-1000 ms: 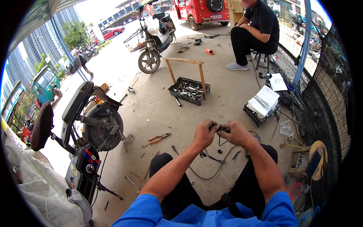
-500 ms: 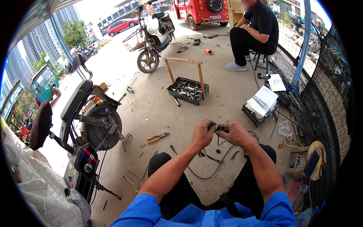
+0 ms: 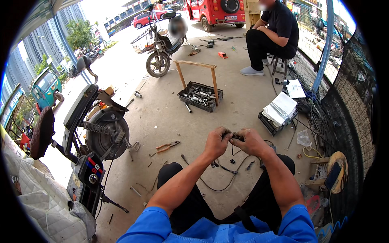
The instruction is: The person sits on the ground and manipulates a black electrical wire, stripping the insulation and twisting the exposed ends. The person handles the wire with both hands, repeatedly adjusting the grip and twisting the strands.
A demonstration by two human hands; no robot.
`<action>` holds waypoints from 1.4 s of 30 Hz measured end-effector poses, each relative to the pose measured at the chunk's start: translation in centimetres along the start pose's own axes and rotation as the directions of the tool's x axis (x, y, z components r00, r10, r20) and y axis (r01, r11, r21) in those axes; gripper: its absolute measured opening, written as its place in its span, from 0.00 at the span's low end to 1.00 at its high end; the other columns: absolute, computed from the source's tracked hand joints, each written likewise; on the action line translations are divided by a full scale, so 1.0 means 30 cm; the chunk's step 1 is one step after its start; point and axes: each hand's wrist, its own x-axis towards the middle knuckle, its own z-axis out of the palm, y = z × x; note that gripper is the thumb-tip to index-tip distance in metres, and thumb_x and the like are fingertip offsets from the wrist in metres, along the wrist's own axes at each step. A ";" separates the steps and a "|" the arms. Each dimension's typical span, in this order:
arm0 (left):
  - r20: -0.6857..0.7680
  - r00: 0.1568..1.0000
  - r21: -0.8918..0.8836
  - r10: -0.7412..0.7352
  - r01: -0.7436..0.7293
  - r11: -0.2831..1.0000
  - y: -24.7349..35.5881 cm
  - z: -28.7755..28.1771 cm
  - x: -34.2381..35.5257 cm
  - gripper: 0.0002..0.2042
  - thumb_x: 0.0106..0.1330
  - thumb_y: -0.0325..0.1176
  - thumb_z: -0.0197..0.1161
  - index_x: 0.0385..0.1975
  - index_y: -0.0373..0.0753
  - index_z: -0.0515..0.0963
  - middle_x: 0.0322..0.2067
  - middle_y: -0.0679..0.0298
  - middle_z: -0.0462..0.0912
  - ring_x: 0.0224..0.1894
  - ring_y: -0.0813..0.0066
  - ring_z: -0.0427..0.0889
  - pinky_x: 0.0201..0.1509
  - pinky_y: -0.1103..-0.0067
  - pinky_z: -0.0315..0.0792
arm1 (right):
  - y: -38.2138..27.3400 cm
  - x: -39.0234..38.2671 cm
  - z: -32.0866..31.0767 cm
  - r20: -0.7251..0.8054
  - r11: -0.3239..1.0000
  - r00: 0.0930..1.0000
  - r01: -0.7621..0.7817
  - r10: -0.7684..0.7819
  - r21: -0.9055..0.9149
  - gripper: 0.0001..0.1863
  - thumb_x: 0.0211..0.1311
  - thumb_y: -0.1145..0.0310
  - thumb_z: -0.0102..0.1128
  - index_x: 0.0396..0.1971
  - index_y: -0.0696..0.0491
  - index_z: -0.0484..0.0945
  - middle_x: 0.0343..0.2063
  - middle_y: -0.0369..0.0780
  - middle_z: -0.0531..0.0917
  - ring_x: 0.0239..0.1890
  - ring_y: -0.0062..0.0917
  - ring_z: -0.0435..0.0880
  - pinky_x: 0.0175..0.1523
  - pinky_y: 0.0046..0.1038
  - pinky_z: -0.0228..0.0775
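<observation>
My left hand [image 3: 217, 142] and my right hand [image 3: 250, 142] meet in front of my knees. Both are closed, fingertips pinched together on a thin black cable [image 3: 233, 151]; the exact piece between the fingers is mostly hidden. From the hands the cable drops toward the floor, where a longer loop of black cable [image 3: 211, 188] curves between my legs. Short black connector pieces lie beside that loop. To the left of my hands, a pair of pliers [image 3: 165, 148] with orange-brown handles rests on the concrete.
A black crate [image 3: 196, 103] of metal sockets and tools with a wooden handle stands ahead. An electric scooter [image 3: 91, 170], rear wheel exposed, is at left. Right are a papers-topped crate [image 3: 270, 125] and a mesh fence. A person [image 3: 275, 36] sits on a stool beyond.
My hands stay pinched together on the cable, almost in place. In the background, the red car has moved right, behind the parked electric bike.
</observation>
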 end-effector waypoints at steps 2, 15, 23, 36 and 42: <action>-0.003 1.000 -0.001 -0.003 0.003 1.000 0.000 -0.002 0.000 0.04 0.63 0.26 0.64 0.33 0.32 0.81 0.30 0.51 0.83 0.31 0.58 0.83 0.36 0.69 0.74 | -0.005 0.002 -0.002 0.006 1.000 1.000 -0.004 0.004 -0.002 0.18 0.61 0.57 0.64 0.34 0.60 0.84 0.22 0.51 0.81 0.25 0.40 0.80 0.36 0.38 0.70; -0.027 0.999 -0.035 -0.032 0.031 0.999 -0.028 0.017 0.006 0.03 0.63 0.26 0.64 0.32 0.33 0.79 0.30 0.49 0.82 0.32 0.50 0.82 0.35 0.66 0.73 | -0.002 0.006 -0.003 0.009 0.999 0.999 -0.033 0.033 -0.005 0.18 0.62 0.57 0.64 0.37 0.58 0.85 0.20 0.48 0.80 0.24 0.38 0.78 0.34 0.38 0.69; -0.041 0.999 0.004 -0.013 0.013 1.000 -0.030 0.017 0.005 0.03 0.63 0.26 0.62 0.31 0.33 0.79 0.30 0.48 0.82 0.33 0.47 0.82 0.36 0.63 0.73 | 0.016 0.012 0.015 -0.047 1.000 0.999 0.002 -0.001 0.019 0.19 0.61 0.56 0.68 0.31 0.60 0.83 0.25 0.49 0.80 0.27 0.37 0.79 0.35 0.36 0.69; -0.091 0.996 0.049 -0.016 0.020 0.999 -0.009 0.014 0.009 0.04 0.66 0.28 0.60 0.32 0.33 0.77 0.29 0.48 0.83 0.34 0.46 0.82 0.37 0.62 0.73 | 0.017 0.024 0.042 -0.151 0.986 0.985 0.107 -0.087 0.128 0.12 0.61 0.61 0.67 0.32 0.56 0.85 0.30 0.48 0.83 0.35 0.41 0.82 0.41 0.36 0.72; -0.140 0.990 0.111 0.033 -0.017 0.994 -0.035 0.013 0.022 0.07 0.68 0.29 0.59 0.34 0.31 0.77 0.27 0.49 0.83 0.31 0.55 0.84 0.36 0.66 0.74 | 0.028 0.035 0.057 -0.164 0.985 0.982 0.113 -0.091 0.128 0.11 0.61 0.62 0.67 0.34 0.55 0.87 0.39 0.47 0.85 0.40 0.39 0.84 0.45 0.34 0.73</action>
